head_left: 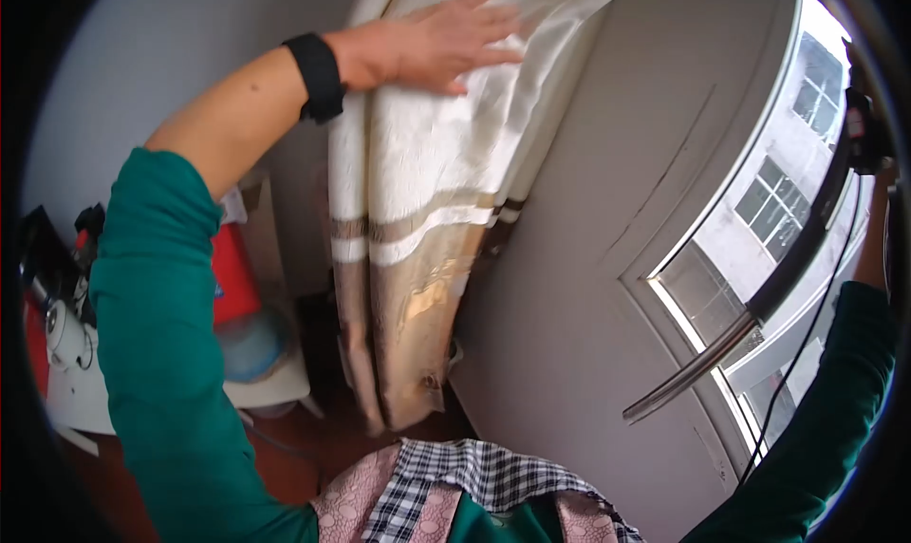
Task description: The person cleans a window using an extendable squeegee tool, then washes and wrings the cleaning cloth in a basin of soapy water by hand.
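A cream curtain (432, 154) with brown and white bands and a tan lower part hangs in folds before me. My left hand (455, 45) lies against its upper part, fingers spread and pointing right. At the right edge, my right hand (881, 196) is mostly lost in the dark rim of the view. It appears to hold the upper end of a long black-and-metal tube (750, 320), whose bare metal end points down and left. A thin black cord (807, 353) hangs beside the tube. What kind of tool it is, I cannot make out.
To the right, a window (773, 206) in a grey wall (579, 306) looks onto another building. At lower left, a white table (285, 383) stands by a red object (235, 272), a bluish rounded container (251, 344) and a white cylindrical item (65, 334).
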The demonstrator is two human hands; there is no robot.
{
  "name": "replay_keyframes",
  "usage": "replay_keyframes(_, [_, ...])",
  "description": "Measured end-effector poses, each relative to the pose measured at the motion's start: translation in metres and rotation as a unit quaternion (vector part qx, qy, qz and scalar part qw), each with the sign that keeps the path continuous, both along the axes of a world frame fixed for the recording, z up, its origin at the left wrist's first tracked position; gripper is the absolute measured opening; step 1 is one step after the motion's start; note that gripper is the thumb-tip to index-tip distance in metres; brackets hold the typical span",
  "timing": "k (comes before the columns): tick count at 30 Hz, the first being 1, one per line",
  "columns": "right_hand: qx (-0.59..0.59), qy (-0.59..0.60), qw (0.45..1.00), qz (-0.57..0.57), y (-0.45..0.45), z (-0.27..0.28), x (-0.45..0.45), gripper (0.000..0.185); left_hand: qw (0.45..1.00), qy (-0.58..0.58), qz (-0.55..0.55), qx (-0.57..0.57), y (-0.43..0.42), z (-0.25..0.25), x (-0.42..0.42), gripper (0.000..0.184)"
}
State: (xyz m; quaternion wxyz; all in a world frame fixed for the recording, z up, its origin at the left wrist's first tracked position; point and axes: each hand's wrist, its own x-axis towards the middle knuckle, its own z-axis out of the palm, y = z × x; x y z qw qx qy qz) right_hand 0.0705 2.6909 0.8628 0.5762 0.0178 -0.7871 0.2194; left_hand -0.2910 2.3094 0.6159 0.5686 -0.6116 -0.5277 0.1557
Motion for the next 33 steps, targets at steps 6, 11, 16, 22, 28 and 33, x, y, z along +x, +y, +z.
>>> replay_keyframes(6, [-0.020, 0.156, 0.985, 0.069, 0.057, -0.018, 0.033, 0.037, 0.992, 0.084, -0.045, 0.086, 0.074, -0.007, 0.023, 0.060])
replay_keyframes(11, [-0.119, 0.113, 0.960, -0.229, -0.009, -0.028, 0.038, 0.046, 0.987, 0.085, 0.129, 0.034, 0.089, -0.010, 0.088, 0.067])
replay_keyframes(16, [-0.150, 0.124, 0.946, -0.259, -0.059, -0.054, 0.065, 0.045, 0.976, 0.096, -0.015, 0.192, 0.103, 0.052, 0.145, 0.085])
replay_keyframes(22, [-0.116, 0.126, 0.931, -0.322, -0.060, -0.058, 0.052, 0.047, 0.964, -0.055, 0.038, 0.256, 0.136, 0.085, 0.146, 0.066])
replay_keyframes(28, [-0.158, 0.157, 0.918, -0.327, -0.044, -0.050, 0.046, 0.044, 0.980, -0.122, -0.030, 0.154, 0.204, 0.105, 0.092, 0.046])
replay_keyframes(33, [-0.179, 0.155, 0.911, -0.336, -0.071, -0.059, 0.042, 0.041, 0.935, -0.060, -0.097, 0.335, 0.190, 0.126, 0.039, 0.015])
